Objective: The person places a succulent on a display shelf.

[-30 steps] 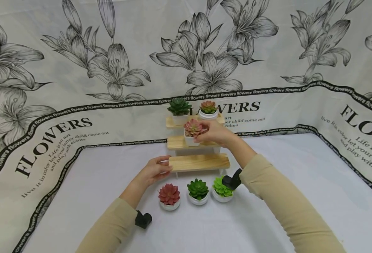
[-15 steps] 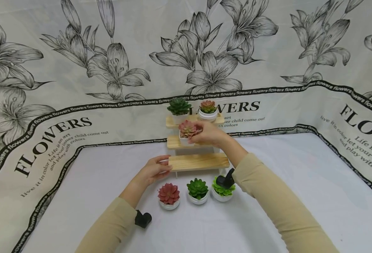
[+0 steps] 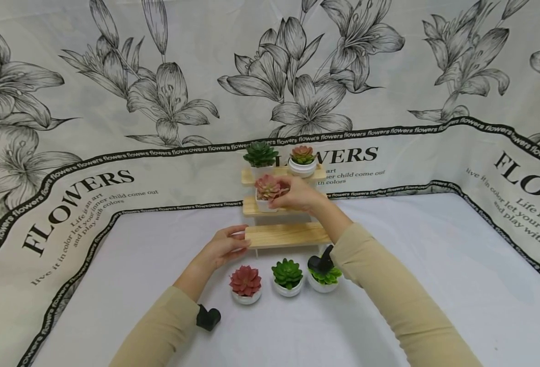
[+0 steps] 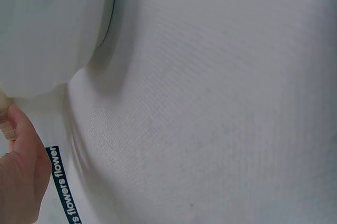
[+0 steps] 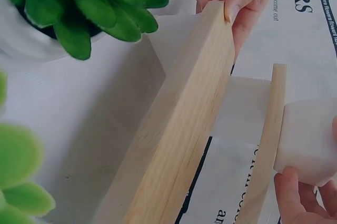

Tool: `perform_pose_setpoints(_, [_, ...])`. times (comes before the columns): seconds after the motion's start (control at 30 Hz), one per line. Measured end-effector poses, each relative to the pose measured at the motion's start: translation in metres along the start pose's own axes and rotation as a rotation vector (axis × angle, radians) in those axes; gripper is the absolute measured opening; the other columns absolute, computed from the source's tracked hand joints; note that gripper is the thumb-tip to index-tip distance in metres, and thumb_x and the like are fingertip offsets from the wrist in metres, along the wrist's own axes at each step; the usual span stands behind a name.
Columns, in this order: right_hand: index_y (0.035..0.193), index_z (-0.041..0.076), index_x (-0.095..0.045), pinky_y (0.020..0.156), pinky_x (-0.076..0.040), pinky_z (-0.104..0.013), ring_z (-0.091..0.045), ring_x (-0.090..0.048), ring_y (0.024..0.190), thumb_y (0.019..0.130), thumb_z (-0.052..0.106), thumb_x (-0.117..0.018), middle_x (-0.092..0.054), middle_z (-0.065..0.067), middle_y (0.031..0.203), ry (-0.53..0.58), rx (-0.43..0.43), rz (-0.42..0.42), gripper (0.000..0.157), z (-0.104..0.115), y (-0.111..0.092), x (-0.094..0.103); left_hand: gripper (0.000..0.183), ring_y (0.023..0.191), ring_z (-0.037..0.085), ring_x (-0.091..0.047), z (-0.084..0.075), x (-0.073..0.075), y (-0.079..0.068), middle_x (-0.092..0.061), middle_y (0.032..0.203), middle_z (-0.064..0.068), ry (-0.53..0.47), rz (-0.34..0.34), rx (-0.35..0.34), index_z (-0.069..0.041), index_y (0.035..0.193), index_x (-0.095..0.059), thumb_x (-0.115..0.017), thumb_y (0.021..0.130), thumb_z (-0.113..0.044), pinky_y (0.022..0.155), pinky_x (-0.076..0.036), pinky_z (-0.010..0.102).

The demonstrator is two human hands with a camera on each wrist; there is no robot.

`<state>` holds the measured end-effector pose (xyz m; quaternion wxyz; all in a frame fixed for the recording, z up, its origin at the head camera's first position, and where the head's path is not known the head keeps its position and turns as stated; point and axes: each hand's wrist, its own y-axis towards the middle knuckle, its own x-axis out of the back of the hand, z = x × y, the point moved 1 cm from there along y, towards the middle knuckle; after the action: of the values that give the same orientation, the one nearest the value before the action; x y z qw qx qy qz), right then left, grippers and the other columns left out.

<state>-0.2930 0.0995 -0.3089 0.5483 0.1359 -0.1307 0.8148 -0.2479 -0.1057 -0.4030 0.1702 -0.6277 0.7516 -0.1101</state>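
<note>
My right hand (image 3: 297,194) grips a pink succulent (image 3: 267,187) in a white square pot at the left part of the middle step. In the right wrist view, the white pot (image 5: 305,142) meets the middle board (image 5: 268,139), with fingertips around its lower side. My left hand (image 3: 224,247) pinches the left end of the lowest board of the wooden tiered stand (image 3: 288,235); the right wrist view shows its thumb on that board's end. On the top step stand a dark green succulent (image 3: 261,154) and an orange-green succulent (image 3: 302,155), each in a white pot.
In front of the stand, a red succulent (image 3: 245,282), a green succulent (image 3: 288,275) and a lime-green succulent (image 3: 325,278) sit in white bowls on the white tablecloth (image 3: 128,275). The right wrist's black mount partly covers the lime one. A flower-printed cloth (image 3: 183,102) hangs behind.
My right hand has carried the pink succulent leftward and slightly down along the middle step. The left hand has stayed on the lowest board's end.
</note>
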Motion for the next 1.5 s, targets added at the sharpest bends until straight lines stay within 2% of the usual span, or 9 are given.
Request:
perform_pose_setpoints(0.17, [0.132, -0.001, -0.046, 0.084, -0.046, -0.028, -0.026, -0.05, 0.105, 0.07, -0.007, -0.075, -0.051, -0.019, 0.121, 0.011, -0.005, -0.006, 0.068, -0.001, 0.003, -0.001, 0.054, 0.088, 0.015, -0.055, 0.0, -0.001, -0.001, -0.044, 0.132, 0.023, -0.001, -0.001, 0.005, 0.001, 0.138, -0.04, -0.055, 0.087, 0.01, 0.086, -0.049, 0.033])
perform_pose_setpoints(0.23, [0.132, -0.001, -0.046, 0.088, -0.045, -0.03, -0.026, -0.05, 0.106, 0.07, -0.007, -0.075, -0.051, -0.019, 0.121, 0.011, -0.001, -0.007, 0.068, -0.001, 0.003, -0.001, 0.054, 0.087, 0.015, -0.055, -0.001, -0.001, -0.002, -0.045, 0.132, 0.023, 0.0, -0.003, 0.009, 0.0, 0.138, -0.04, -0.056, 0.087, 0.01, 0.086, -0.049, 0.033])
perform_pose_setpoints(0.5, [0.133, -0.002, -0.044, 0.088, -0.045, -0.03, -0.026, -0.052, 0.105, 0.071, -0.007, -0.074, -0.051, -0.02, 0.121, 0.0, 0.013, 0.001, 0.069, -0.001, 0.003, -0.002, 0.054, 0.087, 0.015, -0.055, -0.001, -0.001, -0.001, -0.044, 0.132, 0.022, -0.002, 0.0, 0.008, 0.0, 0.138, -0.04, -0.055, 0.087, 0.01, 0.088, -0.048, 0.035])
perform_pose_setpoints(0.7, [0.134, 0.0, -0.043, 0.093, -0.043, -0.033, -0.028, -0.051, 0.109, 0.07, -0.007, -0.075, -0.051, -0.02, 0.124, -0.001, 0.015, -0.005, 0.072, -0.002, 0.003, -0.001, 0.054, 0.089, 0.015, -0.054, 0.0, -0.001, -0.001, -0.044, 0.131, 0.022, -0.002, -0.003, 0.01, 0.0, 0.138, -0.041, -0.056, 0.087, 0.01, 0.087, -0.048, 0.034])
perform_pose_setpoints(0.93, [0.134, -0.001, -0.043, 0.095, -0.042, -0.035, -0.029, -0.049, 0.111, 0.07, -0.006, -0.076, -0.051, -0.02, 0.124, -0.013, 0.018, -0.01, 0.073, -0.003, 0.002, 0.0, 0.054, 0.092, 0.017, -0.054, -0.001, -0.001, 0.0, -0.044, 0.131, 0.022, 0.004, -0.008, 0.014, 0.0, 0.138, -0.04, -0.056, 0.087, 0.009, 0.093, -0.045, 0.038])
perform_pose_setpoints(1.03, [0.135, 0.0, -0.043, 0.094, -0.043, -0.036, -0.031, -0.05, 0.111, 0.07, -0.006, -0.076, -0.051, -0.02, 0.124, -0.012, 0.016, -0.012, 0.072, -0.003, 0.0, 0.002, 0.054, 0.092, 0.017, -0.054, -0.001, -0.001, 0.0, -0.044, 0.132, 0.022, 0.007, -0.01, 0.015, 0.0, 0.138, -0.04, -0.056, 0.087, 0.009, 0.09, -0.047, 0.036])
perform_pose_setpoints(1.2, [0.136, -0.002, -0.041, 0.092, -0.046, -0.037, -0.036, -0.05, 0.115, 0.073, -0.008, -0.073, -0.048, -0.024, 0.125, 0.035, 0.015, 0.008, 0.071, -0.006, -0.005, 0.008, 0.054, 0.092, 0.016, -0.054, -0.002, -0.001, -0.001, -0.045, 0.13, 0.021, 0.008, -0.011, 0.02, 0.0, 0.138, -0.041, -0.056, 0.087, 0.009, 0.085, -0.049, 0.032])
perform_pose_setpoints(1.37, [0.139, 0.001, -0.039, 0.093, -0.045, -0.038, -0.035, -0.046, 0.118, 0.075, -0.008, -0.07, -0.045, -0.023, 0.129, 0.111, -0.013, 0.048, 0.071, -0.007, -0.013, 0.016, 0.054, 0.091, 0.016, -0.054, -0.002, -0.002, -0.001, -0.045, 0.13, 0.021, 0.001, -0.009, 0.023, -0.001, 0.138, -0.041, -0.056, 0.087, 0.009, 0.085, -0.049, 0.032])
perform_pose_setpoints(1.5, [0.14, 0.001, -0.035, 0.094, -0.045, -0.04, -0.036, -0.044, 0.12, 0.08, -0.006, -0.066, -0.042, -0.023, 0.133, 0.135, -0.003, 0.083, 0.068, -0.007, -0.02, 0.022, 0.055, 0.09, 0.016, -0.054, -0.002, -0.001, -0.001, -0.045, 0.13, 0.021, -0.002, -0.014, 0.025, -0.001, 0.138, -0.041, -0.056, 0.087, 0.01, 0.081, -0.05, 0.029])
